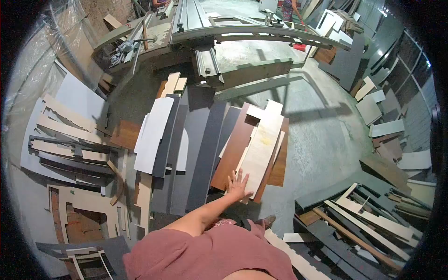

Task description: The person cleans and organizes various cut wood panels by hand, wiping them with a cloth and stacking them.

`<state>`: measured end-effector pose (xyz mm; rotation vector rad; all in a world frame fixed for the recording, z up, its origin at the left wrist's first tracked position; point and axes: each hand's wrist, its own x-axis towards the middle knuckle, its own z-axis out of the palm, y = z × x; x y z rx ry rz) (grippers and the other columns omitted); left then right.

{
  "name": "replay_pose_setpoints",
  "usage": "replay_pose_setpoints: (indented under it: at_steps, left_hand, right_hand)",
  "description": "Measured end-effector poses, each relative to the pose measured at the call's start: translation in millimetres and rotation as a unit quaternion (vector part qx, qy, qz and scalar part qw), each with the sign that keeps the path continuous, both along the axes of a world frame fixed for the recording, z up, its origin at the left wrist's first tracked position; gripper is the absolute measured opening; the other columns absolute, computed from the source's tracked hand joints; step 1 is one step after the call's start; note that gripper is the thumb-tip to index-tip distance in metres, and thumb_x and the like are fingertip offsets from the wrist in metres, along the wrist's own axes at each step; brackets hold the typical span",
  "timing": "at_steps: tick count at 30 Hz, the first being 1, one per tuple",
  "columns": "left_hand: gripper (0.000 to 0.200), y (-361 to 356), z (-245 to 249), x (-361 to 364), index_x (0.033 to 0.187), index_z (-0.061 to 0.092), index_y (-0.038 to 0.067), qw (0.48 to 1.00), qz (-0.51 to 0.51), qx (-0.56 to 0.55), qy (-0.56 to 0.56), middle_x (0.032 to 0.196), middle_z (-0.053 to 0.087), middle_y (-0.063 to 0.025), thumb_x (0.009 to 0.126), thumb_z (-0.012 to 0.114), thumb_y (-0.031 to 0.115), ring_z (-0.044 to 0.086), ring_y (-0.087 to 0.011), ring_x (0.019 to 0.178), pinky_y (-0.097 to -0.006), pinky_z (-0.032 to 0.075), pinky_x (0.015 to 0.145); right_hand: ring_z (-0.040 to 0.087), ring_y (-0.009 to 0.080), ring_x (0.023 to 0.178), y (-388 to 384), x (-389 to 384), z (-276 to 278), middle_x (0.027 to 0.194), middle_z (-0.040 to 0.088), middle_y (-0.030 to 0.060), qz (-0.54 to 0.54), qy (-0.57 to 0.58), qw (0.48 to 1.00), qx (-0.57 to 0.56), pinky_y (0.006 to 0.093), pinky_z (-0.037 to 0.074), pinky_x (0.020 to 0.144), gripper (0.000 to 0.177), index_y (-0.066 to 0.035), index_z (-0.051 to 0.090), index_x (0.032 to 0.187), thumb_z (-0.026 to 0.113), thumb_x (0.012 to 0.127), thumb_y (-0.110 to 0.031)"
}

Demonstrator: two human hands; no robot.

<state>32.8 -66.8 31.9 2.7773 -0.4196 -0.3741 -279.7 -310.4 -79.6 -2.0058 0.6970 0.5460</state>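
Observation:
My left hand [238,185] lies with its fingers spread on the near end of a pale wooden board [263,140]. That board rests on a stack with reddish-brown boards [238,144] under it. Left of this stack, long dark grey panels [205,158] lie side by side, with a white panel [154,133] on top of some of them. My right hand is out of view.
A sliding table saw [261,31] spans the top. Offcuts [354,224] are piled at the lower right and pale strips [70,126] at the left. A cut-out frame [88,198] lies lower left. A person [288,10] stands beyond the saw.

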Motion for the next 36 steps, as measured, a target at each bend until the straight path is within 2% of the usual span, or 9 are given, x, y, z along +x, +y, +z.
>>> replay_pose_setpoints:
  at_steps: [7,9,19,21,24,27,31,33,36]
  left_hand:
    - [0.100,-55,5,-3,0.137,0.017,0.008,0.992,0.096,0.080,-0.008,0.141,0.001,-0.0230,0.064,0.054,0.066,-0.001,-0.0450,0.128,-0.0610,0.003,0.098]
    - [0.103,-77,9,-2,0.135,0.016,0.002,0.985,0.157,0.078,0.004,0.140,0.004,-0.0251,0.064,0.057,0.064,0.000,-0.0432,0.129,-0.0576,0.004,0.100]
    - [0.103,-156,20,16,0.136,0.008,0.004,0.933,0.336,0.122,0.038,0.138,0.003,-0.0283,0.066,0.064,0.054,0.003,-0.0460,0.127,-0.0556,0.010,0.100]
    - [0.106,-164,25,21,0.137,0.004,0.004,0.925,0.351,0.136,0.054,0.139,0.001,-0.0276,0.065,0.064,0.055,0.001,-0.0454,0.128,-0.0540,0.008,0.101]
    - [0.108,-168,24,32,0.137,0.003,0.004,0.912,0.378,0.145,0.071,0.139,0.001,-0.0276,0.065,0.064,0.057,0.000,-0.0454,0.128,-0.0537,0.007,0.102]
    - [0.110,-175,23,39,0.137,0.003,0.003,0.897,0.408,0.151,0.076,0.139,0.000,-0.0289,0.063,0.063,0.059,-0.001,-0.0463,0.127,-0.0550,0.006,0.101]
    - [0.113,-180,25,57,0.136,0.002,0.002,0.873,0.466,0.117,0.082,0.137,-0.004,-0.0314,0.061,0.065,0.059,-0.005,-0.0466,0.127,-0.0579,0.004,0.100]
    - [0.114,-184,21,67,0.136,0.002,0.002,0.858,0.493,0.105,0.096,0.137,-0.006,-0.0320,0.060,0.065,0.059,-0.006,-0.0465,0.127,-0.0587,0.003,0.099]
    - [0.113,-183,27,83,0.135,-0.001,0.002,0.839,0.529,0.076,0.102,0.136,-0.010,-0.0319,0.063,0.067,0.055,-0.006,-0.0521,0.124,-0.0583,0.003,0.100]
  right_hand:
    - [0.057,0.0146,0.065,-144,28,-43,0.078,0.058,0.0074,0.215,-0.013,0.974,-0.070,0.0267,0.046,0.050,0.032,-0.005,0.048,0.109,0.048,0.086,-0.028]
    - [0.056,0.0164,0.067,-161,64,16,0.083,0.057,0.0105,-0.191,0.069,0.966,0.159,0.0302,0.046,0.059,0.035,0.000,0.051,0.103,0.048,0.086,-0.030]
    - [0.056,0.0163,0.057,-380,115,23,0.075,0.059,0.0094,-0.043,0.131,0.990,0.016,0.0291,0.044,0.048,0.028,-0.002,0.055,0.097,0.048,0.085,-0.025]
    - [0.055,0.0170,0.054,-449,96,-95,0.075,0.059,0.0099,-0.030,0.034,0.998,-0.032,0.0287,0.044,0.047,0.027,-0.002,0.055,0.096,0.048,0.085,-0.025]
    - [0.057,0.0176,0.055,-431,152,-4,0.075,0.059,0.0105,-0.118,0.098,0.985,0.082,0.0285,0.045,0.047,0.027,-0.002,0.056,0.096,0.048,0.086,-0.025]
    - [0.060,0.0174,0.066,-463,165,-111,0.079,0.060,0.0119,0.023,0.018,0.997,0.073,0.0280,0.047,0.052,0.027,-0.003,0.056,0.097,0.049,0.086,-0.027]
    - [0.060,0.0233,0.081,-387,265,44,0.092,0.061,0.0122,0.003,0.127,0.983,0.134,0.0355,0.046,0.069,0.042,0.000,0.054,0.108,0.049,0.084,-0.034]
    - [0.059,0.0200,0.077,-408,283,-20,0.092,0.060,0.0119,0.253,-0.063,0.965,-0.030,0.0333,0.046,0.065,0.046,0.000,0.051,0.111,0.050,0.083,-0.036]
    - [0.059,0.0154,0.074,-422,325,-23,0.092,0.059,0.0123,0.328,-0.057,0.937,0.106,0.0293,0.046,0.059,0.043,0.000,0.051,0.110,0.049,0.083,-0.033]
